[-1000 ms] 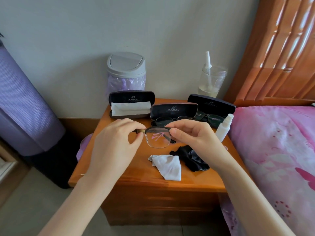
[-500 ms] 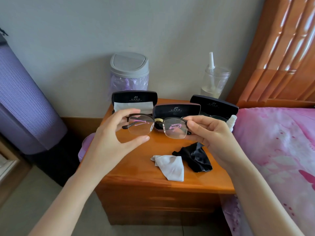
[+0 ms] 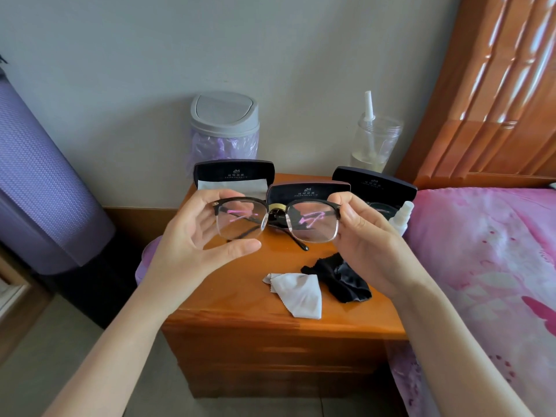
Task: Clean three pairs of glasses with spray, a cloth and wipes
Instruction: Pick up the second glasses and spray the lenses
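Up over the wooden nightstand, two bare hands hold one pair of glasses between them. The glasses have a dark top rim and clear lenses, and pink light shines off both lenses.

The left hand is at the left end of the frame. Its fingers curl around that end, and some of them show through the lens from behind. The thumb sticks out just below the lens. I cannot tell if it touches.

The right hand pinches the right end of the frame, with the fingertips right at the corner. So the glasses sit level, one end in each hand, lenses facing the person.

Down on the nightstand, below the glasses, lie two cloths. A white cloth is near the front edge, and a black cloth is just beside it, on the right.

A little spray bottle stands just behind the right hand. Three dark cases stand open at the back. The left case has white paper in it, the middle case is right behind the glasses, and the right case has another pair inside.

Behind the nightstand are a grey bin and a clear jar. A pink bed is on the right.
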